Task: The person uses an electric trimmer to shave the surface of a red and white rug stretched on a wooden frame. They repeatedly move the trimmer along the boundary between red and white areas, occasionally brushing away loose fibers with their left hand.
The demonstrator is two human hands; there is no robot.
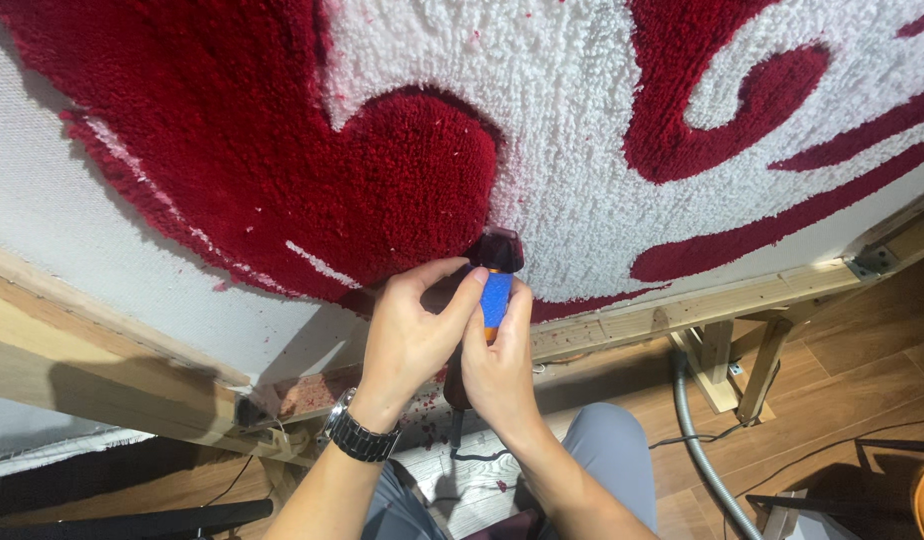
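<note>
A tufted rug (582,120) with a dark red and white pile is stretched on a wooden frame (682,310). Both my hands hold a small trimmer (495,285) with a blue and orange body and a dark head. Its head presses on the pile where red meets white, near the rug's lower edge. My left hand (412,335), with a metal watch (357,435) on its wrist, wraps the tool from the left. From below, my right hand (497,370) grips the tool's body. A dark cord (456,440) hangs from the tool.
Bare white backing cloth (72,220) lies left of the red pile. A grey ribbed hose (697,440) and black cables (822,450) run over the wooden floor at the right. Frame legs (732,370) stand there too. Red fluff (422,415) litters the ledge below the frame. My grey-trousered knees (612,470) are underneath.
</note>
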